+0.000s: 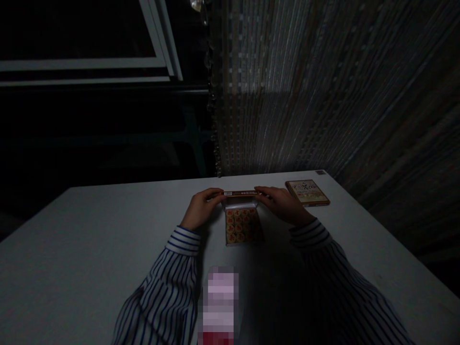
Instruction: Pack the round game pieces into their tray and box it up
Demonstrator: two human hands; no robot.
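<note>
A small box of round Chinese chess pieces (240, 226) lies on the white table in front of me. The pieces sit in rows, with red characters on several of them. Along the far side of the box stands a raised box flap (240, 193), its printed edge bearing a barcode label. My left hand (201, 207) pinches the flap's left end between thumb and fingers. At the right end, my right hand (282, 203) grips the same edge. Shadow darkens the box's right side, so the pieces there are hard to make out.
On the white table (108, 249), a flat printed box lid (309, 192) with dark characters lies beyond my right hand. A small dark label (319, 172) marks the far right corner. A strand curtain (273, 96) hangs behind the table. A pixelated patch covers the bottom middle.
</note>
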